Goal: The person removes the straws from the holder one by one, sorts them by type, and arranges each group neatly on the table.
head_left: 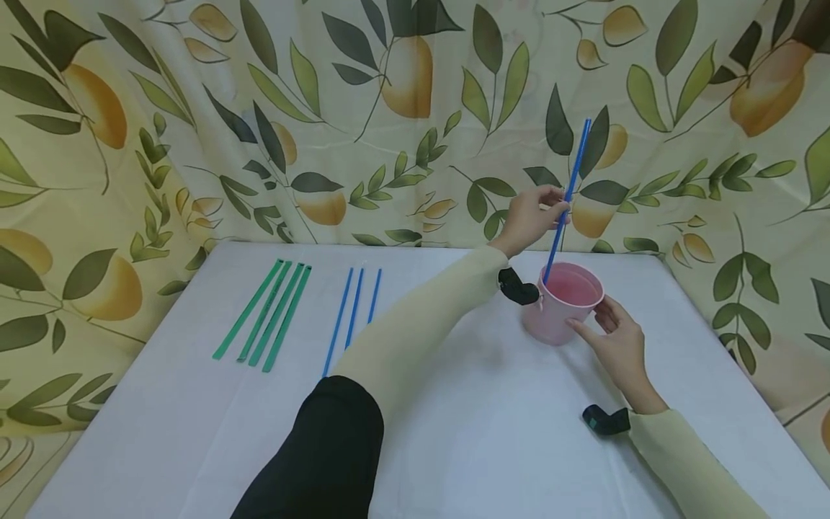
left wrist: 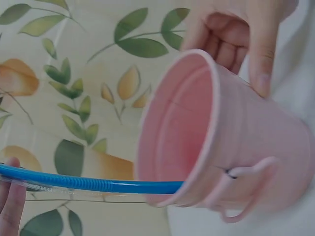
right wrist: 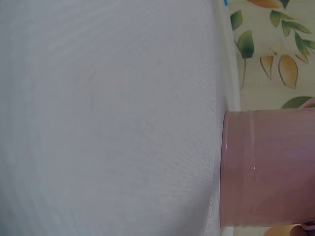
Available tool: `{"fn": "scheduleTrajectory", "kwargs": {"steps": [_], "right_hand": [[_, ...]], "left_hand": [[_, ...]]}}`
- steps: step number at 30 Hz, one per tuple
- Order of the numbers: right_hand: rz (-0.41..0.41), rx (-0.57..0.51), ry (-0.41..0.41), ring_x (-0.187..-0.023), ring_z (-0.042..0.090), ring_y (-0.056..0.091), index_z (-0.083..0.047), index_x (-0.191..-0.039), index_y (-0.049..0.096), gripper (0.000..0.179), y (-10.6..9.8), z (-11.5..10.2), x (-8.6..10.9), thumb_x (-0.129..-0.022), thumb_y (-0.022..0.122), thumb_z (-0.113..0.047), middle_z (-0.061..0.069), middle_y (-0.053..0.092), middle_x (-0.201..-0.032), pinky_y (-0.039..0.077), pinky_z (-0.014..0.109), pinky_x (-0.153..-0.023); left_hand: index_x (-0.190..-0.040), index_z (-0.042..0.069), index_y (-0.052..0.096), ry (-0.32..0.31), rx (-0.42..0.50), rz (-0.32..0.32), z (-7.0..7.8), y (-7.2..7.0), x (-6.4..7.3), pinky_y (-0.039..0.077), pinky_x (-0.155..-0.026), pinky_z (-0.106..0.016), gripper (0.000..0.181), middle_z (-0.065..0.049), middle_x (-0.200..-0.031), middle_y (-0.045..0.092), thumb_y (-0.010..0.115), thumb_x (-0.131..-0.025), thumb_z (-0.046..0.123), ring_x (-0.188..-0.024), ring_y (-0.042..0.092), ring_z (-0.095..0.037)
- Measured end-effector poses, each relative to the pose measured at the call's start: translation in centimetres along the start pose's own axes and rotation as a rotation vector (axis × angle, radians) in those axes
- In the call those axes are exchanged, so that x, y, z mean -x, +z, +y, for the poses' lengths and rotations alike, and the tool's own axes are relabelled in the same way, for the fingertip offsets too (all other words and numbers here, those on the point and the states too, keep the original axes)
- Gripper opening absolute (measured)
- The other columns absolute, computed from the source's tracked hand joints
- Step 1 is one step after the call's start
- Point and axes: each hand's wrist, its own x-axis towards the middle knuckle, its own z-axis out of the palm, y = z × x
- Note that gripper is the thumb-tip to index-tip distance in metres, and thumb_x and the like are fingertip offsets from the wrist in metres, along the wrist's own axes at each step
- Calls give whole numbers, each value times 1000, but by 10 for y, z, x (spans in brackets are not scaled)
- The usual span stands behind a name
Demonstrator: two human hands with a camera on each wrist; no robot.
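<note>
A pink bucket (head_left: 556, 317) stands upright on the table's right part, its small side handle (left wrist: 246, 189) visible in the left wrist view. My left hand (head_left: 533, 216) pinches a blue straw (head_left: 572, 180) above the bucket. The straw's lower end is inside the rim; a ribbed stretch and what looks like clear film show on it in the left wrist view. With thumb and fingers spread round the bucket's right side, my right hand (head_left: 612, 346) holds it. In the right wrist view the bucket wall (right wrist: 270, 167) shows, while most of that hand is out of frame.
Several flat green strips (head_left: 262, 313) lie side by side on the left of the white table (head_left: 480, 432). Three blue straws (head_left: 353, 303) lie near the middle, partly hidden by my left sleeve. A leaf-and-fruit patterned cloth (head_left: 389, 166) hangs behind the table.
</note>
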Motion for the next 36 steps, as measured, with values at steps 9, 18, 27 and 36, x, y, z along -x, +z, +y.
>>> {"fn": "scheduleTrajectory", "kwargs": {"steps": [9, 18, 27, 36], "right_hand": [[4, 7, 9, -132, 26, 45, -27, -148, 28, 88, 5, 24, -11, -76, 67, -58, 4, 42, -147, 41, 38, -103], [-2, 19, 1, -132, 28, 44, -21, -148, 29, 85, 3, 11, -6, -79, 67, -53, 10, 41, -147, 41, 30, -103], [-20, -65, 29, -133, 34, 41, -8, -146, 31, 79, -6, -37, 16, -83, 70, -37, 20, 40, -146, 38, 34, -107], [-11, 16, 19, -131, 30, 45, -19, -148, 29, 88, 0, 2, -2, -78, 69, -53, 11, 43, -146, 41, 31, -102]], "left_hand": [[-114, 4, 61, 31, 24, 30, 28, -21, 4, 53, -69, -9, 22, -8, -102, 66, 56, -94, 13, -84, 69, -11], [-116, 3, 59, -13, 49, -22, 32, -42, 18, 55, -72, -14, 24, -11, -107, 65, 55, -95, 13, -87, 70, -14], [-114, -1, 60, -122, 74, -42, 5, -79, 50, 58, -74, -23, 23, -15, -106, 64, 55, -94, 10, -91, 69, -25], [-111, -3, 59, -232, 44, -35, -21, -119, 91, 58, -75, -28, 21, -22, -108, 63, 55, -94, 9, -95, 67, -34]]}}
